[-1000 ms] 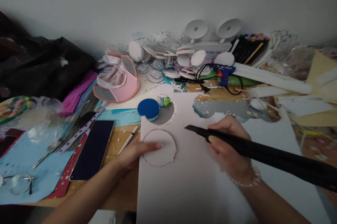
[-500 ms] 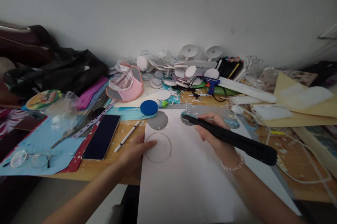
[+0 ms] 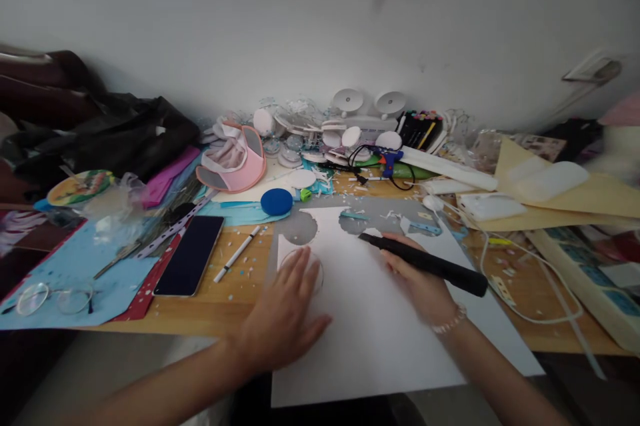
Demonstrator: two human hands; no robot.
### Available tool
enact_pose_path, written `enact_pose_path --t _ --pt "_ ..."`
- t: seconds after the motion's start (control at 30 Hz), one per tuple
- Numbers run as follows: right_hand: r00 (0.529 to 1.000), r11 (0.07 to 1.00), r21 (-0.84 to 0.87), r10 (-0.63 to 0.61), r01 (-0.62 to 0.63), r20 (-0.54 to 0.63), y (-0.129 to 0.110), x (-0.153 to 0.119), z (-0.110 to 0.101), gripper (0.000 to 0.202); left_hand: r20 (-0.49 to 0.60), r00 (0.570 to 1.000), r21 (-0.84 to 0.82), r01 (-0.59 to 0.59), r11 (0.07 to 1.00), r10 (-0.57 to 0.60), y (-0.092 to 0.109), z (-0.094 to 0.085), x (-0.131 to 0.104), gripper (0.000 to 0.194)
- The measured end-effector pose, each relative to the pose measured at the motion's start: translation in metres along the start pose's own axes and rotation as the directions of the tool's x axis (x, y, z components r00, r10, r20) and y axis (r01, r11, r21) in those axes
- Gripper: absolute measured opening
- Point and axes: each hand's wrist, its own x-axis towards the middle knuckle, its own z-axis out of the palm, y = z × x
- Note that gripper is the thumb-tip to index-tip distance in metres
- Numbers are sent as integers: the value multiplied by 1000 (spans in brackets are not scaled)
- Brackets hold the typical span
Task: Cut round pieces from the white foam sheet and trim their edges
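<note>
Nearest me, a large white board sheet [image 3: 380,346], notched along its far edge, overhangs the wooden surface [image 3: 200,321]. My left grip [image 3: 287,316] lies released, palm down over a traced circle [image 3: 323,273] by the sheet's left edge; my right grip [image 3: 417,286] grasps a black knife [image 3: 435,261]. I judge the circle is being cut out; the next move calls for a steadied sheet. Beyond the sheet, black coloured-tipped markers [image 3: 425,133] stand bunched, their container unclear.

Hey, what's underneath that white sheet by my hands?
A gray mat shows where the white sheet is cut away and past its far edge. Whatever else lies beneath is covered.
</note>
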Motion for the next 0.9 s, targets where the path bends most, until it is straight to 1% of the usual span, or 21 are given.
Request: enact_pose_path --t 0.07,0.13,0.2,0.3,0.37,0.43,0.53,0.6,0.7,0.83,0.9 --pt "1000 999 35 16 -16 13 -1 3 2 39 115 993 54 -32 998 25 10 9 -1 80" --pt "998 995 94 41 -45 41 -5 9 7 38 155 988 117 -36 993 17 18 19 3 88" --pt "993 986 152 52 -68 108 -12 17 17 39 148 989 223 -27 975 -6 24 29 10 95" --pt "974 970 227 38 -91 225 -24 33 42 39 116 993 426 -29 904 -23 36 41 23 99" --pt "965 959 257 55 -123 256 -31 43 64 31 70 996 536 5 844 -50 46 47 31 102" --pt "963 957 249 81 -146 256 -34 52 85 26 37 994 596 58 801 -100 55 53 38 106" --pt "952 972 183 88 -146 292 -33 61 109 24 43 983 616 114 780 -177 64 59 45 108" --pt "932 984 116 89 -137 351 -30 63 118 21 53 975 604 141 784 -216 66 62 47 109" --pt "907 993 32 90 -113 411 -27 65 123 16 56 970 575 164 802 -238 67 64 49 108" --pt "917 993 30 90 -110 388 -25 65 125 21 44 969 534 182 825 -242 67 63 49 107" --pt "913 994 14 96 -111 396 -25 65 126 23 41 970 519 183 835 -238 67 62 49 106"
